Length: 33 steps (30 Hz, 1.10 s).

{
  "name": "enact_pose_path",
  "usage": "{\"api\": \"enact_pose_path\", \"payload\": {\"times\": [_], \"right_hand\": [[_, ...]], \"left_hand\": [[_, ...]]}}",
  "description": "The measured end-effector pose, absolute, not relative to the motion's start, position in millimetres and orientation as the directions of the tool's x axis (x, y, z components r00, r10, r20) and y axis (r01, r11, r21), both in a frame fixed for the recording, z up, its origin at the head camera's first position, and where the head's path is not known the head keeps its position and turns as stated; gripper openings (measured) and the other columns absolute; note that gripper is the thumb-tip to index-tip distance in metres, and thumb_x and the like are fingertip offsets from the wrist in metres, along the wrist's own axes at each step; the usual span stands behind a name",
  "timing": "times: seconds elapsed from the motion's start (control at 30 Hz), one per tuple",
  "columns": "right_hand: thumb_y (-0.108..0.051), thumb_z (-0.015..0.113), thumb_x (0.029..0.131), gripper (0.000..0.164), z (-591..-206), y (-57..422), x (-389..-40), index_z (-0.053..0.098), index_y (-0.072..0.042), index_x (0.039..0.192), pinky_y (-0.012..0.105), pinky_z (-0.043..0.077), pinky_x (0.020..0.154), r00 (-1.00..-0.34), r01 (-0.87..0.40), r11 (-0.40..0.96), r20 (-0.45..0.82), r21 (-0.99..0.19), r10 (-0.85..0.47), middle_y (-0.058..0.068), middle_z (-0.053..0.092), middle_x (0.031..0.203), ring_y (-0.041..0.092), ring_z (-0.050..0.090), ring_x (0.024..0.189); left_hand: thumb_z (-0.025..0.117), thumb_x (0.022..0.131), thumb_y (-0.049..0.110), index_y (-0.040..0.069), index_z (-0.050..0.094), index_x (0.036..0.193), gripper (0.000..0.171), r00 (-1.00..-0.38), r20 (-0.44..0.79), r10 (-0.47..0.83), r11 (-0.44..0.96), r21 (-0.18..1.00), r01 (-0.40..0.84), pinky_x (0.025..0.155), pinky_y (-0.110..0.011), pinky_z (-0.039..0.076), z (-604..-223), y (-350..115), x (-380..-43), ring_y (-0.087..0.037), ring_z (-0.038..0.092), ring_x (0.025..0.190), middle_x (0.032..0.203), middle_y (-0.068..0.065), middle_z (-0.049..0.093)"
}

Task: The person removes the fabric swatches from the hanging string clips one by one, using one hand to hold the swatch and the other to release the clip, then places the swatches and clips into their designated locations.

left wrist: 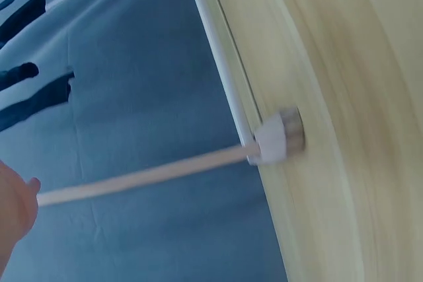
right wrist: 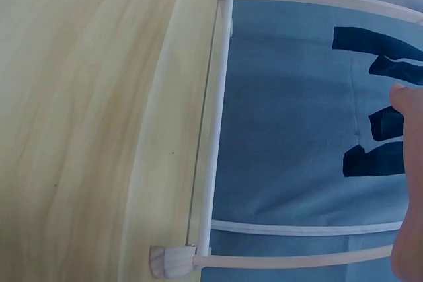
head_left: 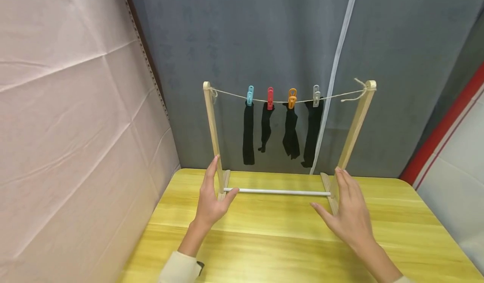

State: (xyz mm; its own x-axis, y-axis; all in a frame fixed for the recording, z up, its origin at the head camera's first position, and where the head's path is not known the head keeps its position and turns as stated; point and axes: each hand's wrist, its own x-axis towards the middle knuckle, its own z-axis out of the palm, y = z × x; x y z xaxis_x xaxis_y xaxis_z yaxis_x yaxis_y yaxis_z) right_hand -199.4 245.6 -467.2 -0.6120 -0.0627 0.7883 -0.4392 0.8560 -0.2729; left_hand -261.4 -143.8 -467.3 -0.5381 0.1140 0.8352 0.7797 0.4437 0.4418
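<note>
A small wooden drying rack (head_left: 353, 127) stands at the back of the table, its two posts joined by a white bar (head_left: 280, 192) low down and a string (head_left: 230, 93) on top. Four narrow black cloths, sock-like in shape, hang there from a blue clothespin (head_left: 250, 95), a red clothespin (head_left: 270, 98), an orange clothespin (head_left: 292, 98) and a grey clothespin (head_left: 316, 96). My left hand (head_left: 211, 203) is at the left post, fingers extended and thumb apart, fingertips overlapping the wood. Beside the right post, my right hand (head_left: 351, 209) is spread likewise, fingertips right at it.
The yellow wood-grain table (head_left: 272, 249) reaches back to a grey curtain (head_left: 242, 35) with a white vertical strip. A pale creased cloth (head_left: 75, 127) walls the left side. On the right hangs a white cloth with a red band (head_left: 442, 136).
</note>
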Motion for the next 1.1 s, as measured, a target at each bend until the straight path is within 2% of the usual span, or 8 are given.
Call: {"api": "enact_pose_path", "payload": {"times": [0.2, 0.3, 0.47, 0.6, 0.7, 0.8, 0.97, 1.1], "right_hand": [[-0.082, 0.055, 0.092, 0.109, -462.2, 234.9, -202.8, 0.031, -0.005, 0.166, 0.023, 0.014, 0.134, -0.626, -0.454, 0.848, 0.775, -0.273, -0.085, 0.019, 0.041, 0.168, 0.042, 0.042, 0.152], [-0.081, 0.054, 0.093, 0.107, -460.1, 229.7, -204.3, 0.033, -0.004, 0.165, 0.025, 0.015, 0.135, -0.62, -0.473, 0.839, 0.779, -0.27, -0.099, 0.017, 0.041, 0.168, 0.041, 0.042, 0.153], [-0.078, 0.055, 0.095, 0.105, -457.3, 219.6, -207.2, 0.032, -0.005, 0.165, 0.03, 0.022, 0.134, -0.617, -0.496, 0.83, 0.776, -0.255, -0.131, 0.016, 0.041, 0.169, 0.04, 0.043, 0.153], [-0.076, 0.057, 0.096, 0.103, -451.6, 208.9, -209.8, 0.032, -0.005, 0.165, 0.05, 0.044, 0.122, -0.617, -0.511, 0.825, 0.771, -0.242, -0.156, 0.016, 0.041, 0.169, 0.04, 0.047, 0.15], [-0.072, 0.061, 0.095, 0.102, -445.1, 201.2, -211.1, 0.03, -0.005, 0.166, 0.061, 0.049, 0.112, -0.621, -0.52, 0.819, 0.766, -0.242, -0.169, 0.014, 0.04, 0.17, 0.039, 0.048, 0.15], [-0.07, 0.064, 0.095, 0.101, -438.6, 193.9, -210.8, 0.03, -0.006, 0.166, 0.064, 0.05, 0.11, -0.62, -0.531, 0.811, 0.765, -0.247, -0.173, 0.014, 0.04, 0.17, 0.04, 0.048, 0.15], [-0.071, 0.057, 0.098, 0.098, -425.7, 181.0, -211.5, 0.029, -0.009, 0.167, 0.063, 0.049, 0.113, -0.618, -0.54, 0.805, 0.765, -0.245, -0.182, 0.013, 0.04, 0.17, 0.039, 0.049, 0.148], [-0.058, 0.072, 0.095, 0.096, -413.9, 168.1, -216.3, 0.031, -0.008, 0.166, 0.059, 0.052, 0.112, -0.599, -0.576, 0.778, 0.777, -0.248, -0.196, 0.014, 0.043, 0.168, 0.037, 0.052, 0.146]], "left_hand": [[0.081, 0.091, 0.009, 0.0, 0.034, 0.163, 0.086, -0.542, 0.84, 0.034, 0.339, 0.5, 0.797, 0.125, -0.031, 0.04, -465.4, -125.8, -272.4, -0.034, 0.05, 0.15, 0.165, -0.018, 0.047], [0.08, 0.09, 0.003, 0.001, 0.035, 0.163, 0.086, -0.566, 0.824, 0.01, 0.305, 0.536, 0.787, 0.125, -0.029, 0.04, -465.4, -119.2, -276.2, -0.034, 0.05, 0.15, 0.164, -0.018, 0.048], [0.078, 0.094, 0.006, 0.005, 0.035, 0.164, 0.082, -0.633, 0.774, -0.017, 0.249, 0.617, 0.747, 0.127, -0.027, 0.036, -465.2, -111.1, -281.6, -0.031, 0.045, 0.154, 0.167, -0.014, 0.046], [0.077, 0.098, 0.014, 0.008, 0.033, 0.165, 0.08, -0.721, 0.692, -0.05, 0.187, 0.715, 0.673, 0.127, -0.021, 0.032, -466.1, -103.9, -287.7, -0.025, 0.039, 0.159, 0.169, -0.008, 0.043], [0.075, 0.1, 0.016, 0.008, 0.036, 0.163, 0.075, -0.75, 0.657, -0.078, 0.142, 0.752, 0.644, 0.127, -0.022, 0.032, -466.5, -97.2, -297.5, -0.024, 0.041, 0.158, 0.168, -0.009, 0.045], [0.073, 0.101, 0.016, 0.006, 0.041, 0.161, 0.068, -0.756, 0.646, -0.102, 0.084, 0.763, 0.641, 0.127, -0.027, 0.036, -467.5, -91.1, -308.6, -0.025, 0.045, 0.155, 0.165, -0.012, 0.049], [0.074, 0.101, 0.016, 0.006, 0.044, 0.158, 0.065, -0.783, 0.613, -0.107, -0.031, 0.785, 0.619, 0.126, -0.03, 0.039, -466.2, -84.9, -327.0, -0.023, 0.049, 0.153, 0.162, -0.009, 0.053], [0.075, 0.1, 0.019, 0.007, 0.048, 0.157, 0.064, -0.802, 0.592, -0.079, -0.08, 0.798, 0.597, 0.125, -0.035, 0.042, -461.4, -79.2, -342.7, -0.023, 0.051, 0.151, 0.159, -0.006, 0.056]]}}
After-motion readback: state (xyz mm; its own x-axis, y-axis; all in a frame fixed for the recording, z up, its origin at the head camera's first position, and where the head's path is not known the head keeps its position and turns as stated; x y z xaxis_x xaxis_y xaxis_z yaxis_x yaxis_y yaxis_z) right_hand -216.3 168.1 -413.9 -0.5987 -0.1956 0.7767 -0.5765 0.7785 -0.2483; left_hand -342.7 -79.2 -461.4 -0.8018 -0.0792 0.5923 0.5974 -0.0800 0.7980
